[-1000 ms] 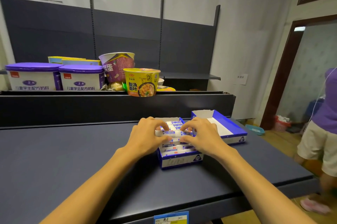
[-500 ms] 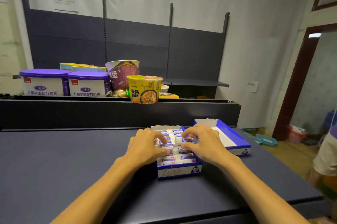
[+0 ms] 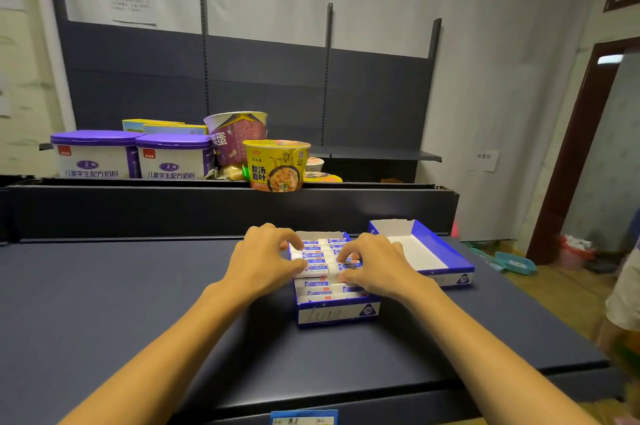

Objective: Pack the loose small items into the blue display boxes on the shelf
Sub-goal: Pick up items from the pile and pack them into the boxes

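both hands (image 3: pixel 375 265) pinch packets in blue box (image 3: pixel 337 313) marked "28".

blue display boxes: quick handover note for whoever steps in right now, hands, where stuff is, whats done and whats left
Left hand: grip on the left end of one small white packet, above the rows.
Right hand: grip on the same packet's right end.
Near blue box: on the dark shelf, in front of the person, nearly full of packets in rows.
Second blue box: to its right, open, looks empty.
Done: near box mostly packed.
Left: seat the held packet. No other loose packets visible on the shelf.
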